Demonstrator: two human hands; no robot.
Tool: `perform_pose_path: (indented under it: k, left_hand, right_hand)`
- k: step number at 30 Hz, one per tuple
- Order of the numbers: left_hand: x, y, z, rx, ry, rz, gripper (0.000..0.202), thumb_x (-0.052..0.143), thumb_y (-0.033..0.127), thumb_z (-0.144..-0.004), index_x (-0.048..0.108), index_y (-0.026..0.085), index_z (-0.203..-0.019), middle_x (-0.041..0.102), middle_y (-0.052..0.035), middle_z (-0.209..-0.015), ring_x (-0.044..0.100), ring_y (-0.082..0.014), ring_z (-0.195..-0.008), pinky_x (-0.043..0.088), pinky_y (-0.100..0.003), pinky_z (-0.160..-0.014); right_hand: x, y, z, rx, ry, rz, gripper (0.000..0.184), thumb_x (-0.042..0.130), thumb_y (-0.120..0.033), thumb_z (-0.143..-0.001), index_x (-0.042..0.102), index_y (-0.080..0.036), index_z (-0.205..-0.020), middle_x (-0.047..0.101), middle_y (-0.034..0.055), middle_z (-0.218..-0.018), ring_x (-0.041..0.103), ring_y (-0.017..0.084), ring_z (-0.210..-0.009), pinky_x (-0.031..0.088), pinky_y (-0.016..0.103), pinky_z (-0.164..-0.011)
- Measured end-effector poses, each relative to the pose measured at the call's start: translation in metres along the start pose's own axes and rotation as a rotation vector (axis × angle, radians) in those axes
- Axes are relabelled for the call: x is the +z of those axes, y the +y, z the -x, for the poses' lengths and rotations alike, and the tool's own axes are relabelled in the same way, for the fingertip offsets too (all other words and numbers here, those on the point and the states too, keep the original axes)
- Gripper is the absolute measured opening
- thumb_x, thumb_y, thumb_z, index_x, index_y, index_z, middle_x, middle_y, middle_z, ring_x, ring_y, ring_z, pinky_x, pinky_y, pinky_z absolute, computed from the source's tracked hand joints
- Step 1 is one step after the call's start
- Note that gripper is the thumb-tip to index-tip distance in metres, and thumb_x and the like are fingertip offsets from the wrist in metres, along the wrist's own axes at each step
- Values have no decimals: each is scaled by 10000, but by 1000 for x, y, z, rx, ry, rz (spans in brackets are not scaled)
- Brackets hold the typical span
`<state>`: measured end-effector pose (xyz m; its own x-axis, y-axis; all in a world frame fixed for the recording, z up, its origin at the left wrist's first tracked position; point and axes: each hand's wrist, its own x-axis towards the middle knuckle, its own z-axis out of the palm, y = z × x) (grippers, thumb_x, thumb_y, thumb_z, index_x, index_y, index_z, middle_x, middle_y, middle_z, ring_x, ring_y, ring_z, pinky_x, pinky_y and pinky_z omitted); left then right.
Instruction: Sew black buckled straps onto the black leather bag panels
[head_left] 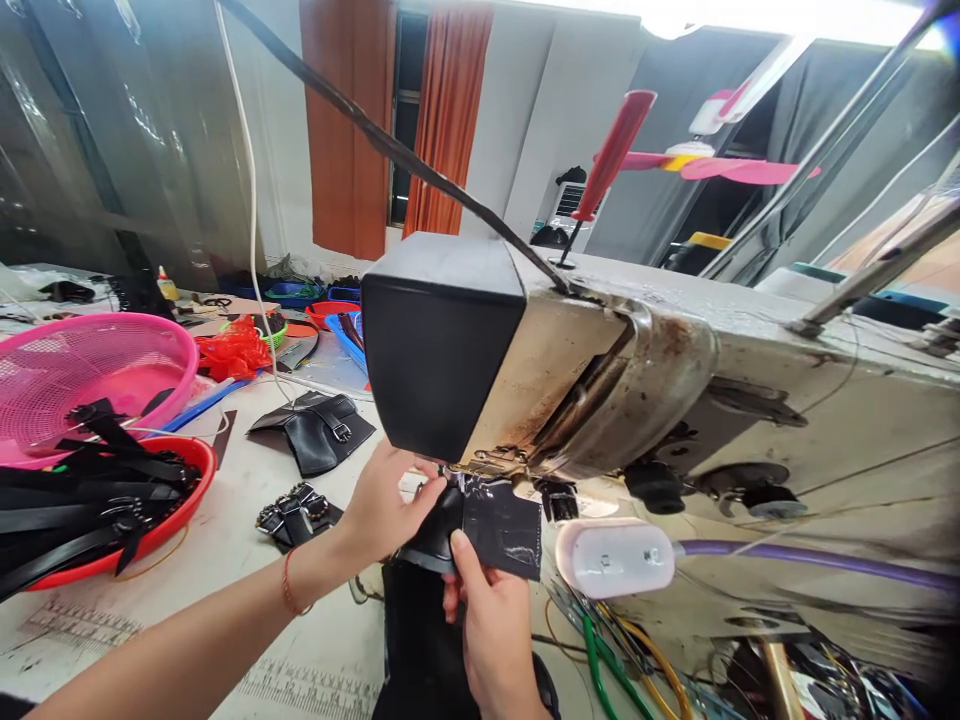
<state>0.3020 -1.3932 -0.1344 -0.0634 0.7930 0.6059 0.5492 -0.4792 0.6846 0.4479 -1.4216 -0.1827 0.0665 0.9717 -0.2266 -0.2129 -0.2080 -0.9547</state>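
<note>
A big, worn sewing machine [675, 370] fills the right half of the view, its black head cover [439, 350] facing me. Under the head, my left hand [390, 505] and my right hand [491, 625] both pinch a black leather piece [499, 525] held up to the needle area. The left hand's fingers close on its left edge. My right thumb presses on its lower edge, with the fingers curled behind. A red string circles my left wrist.
A red bowl [176, 515] of black straps and a pink basket [82, 375] stand at left. Black buckled pieces [315, 430] and strap bits [296, 515] lie on the table. A white lamp [611, 555] sits right of my hands. A red-handled screwdriver [611, 160] stands on the machine.
</note>
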Motion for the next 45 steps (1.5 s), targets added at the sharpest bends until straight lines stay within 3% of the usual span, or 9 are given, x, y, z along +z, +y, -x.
perform_pose_path:
  k: [4,7,11,14,17,21,27,35,45]
  left_hand:
    - [-13,7,25,391,-279,-121,337,632,133,-674,585,130,-1007,578,-122,-1027,531,-249,-973,491,-394,-862]
    - [-11,3,29,516,-207,-249,305,542,13,-689,579,122,-971,576,-109,-960,513,-227,-912,493,-373,-811]
    - [-9,-5,22,710,-134,-305,223,443,-1,-831,598,140,-908,598,-71,-831,508,-175,-772,486,-300,-687]
    - [-17,-5,15,806,-153,-338,211,445,66,-911,629,165,-941,634,-44,-793,532,-161,-762,470,-302,-703]
    - [-28,-2,7,869,-195,-355,207,463,104,-937,647,199,-957,658,-6,-755,538,-140,-736,428,-304,-722]
    - [-36,-1,2,937,-264,-373,229,441,113,-963,645,205,-1010,683,-6,-794,542,-137,-764,400,-302,-741]
    - [-33,-11,1,932,-343,-351,258,438,103,-962,631,221,-1086,671,-8,-793,541,-143,-774,380,-303,-786]
    - [-29,-19,-8,956,-326,-393,241,442,153,-960,656,215,-1052,628,-6,-721,482,-148,-700,380,-311,-763]
    - [-21,-30,-12,942,-271,-422,223,472,146,-963,634,226,-1095,607,9,-756,487,-142,-747,371,-288,-759]
  right_hand:
    - [0,-9,1,-4,-18,5,587,776,-684,-537,542,-155,-438,476,-4,-373,384,68,-357,304,220,-368]
    - [0,-15,2,18,-108,-129,534,788,-608,-605,562,-146,-462,522,4,-420,437,73,-404,352,207,-412]
    - [-2,-31,1,224,-302,-373,317,823,-405,-655,692,-117,-647,640,31,-591,561,107,-535,468,213,-520]
    - [-3,-43,-2,254,-271,-390,240,859,-267,-582,712,-121,-704,679,32,-663,590,118,-551,497,224,-522]
    - [-5,-43,-3,222,-187,-308,268,885,-270,-530,673,-125,-605,640,15,-559,564,113,-487,492,224,-485]
    - [-7,-33,0,137,-147,-241,359,902,-372,-511,653,-120,-565,599,8,-482,498,82,-420,422,195,-415]
    - [-5,-28,0,64,-112,-189,422,910,-438,-460,685,-119,-623,621,13,-503,519,89,-440,435,204,-450]
    - [0,-22,-7,12,-50,-121,463,871,-524,-494,683,-109,-581,647,56,-523,519,96,-442,426,221,-460]
    - [9,-27,-8,-56,18,-183,447,856,-517,-524,647,-136,-628,645,10,-553,515,82,-458,402,199,-477]
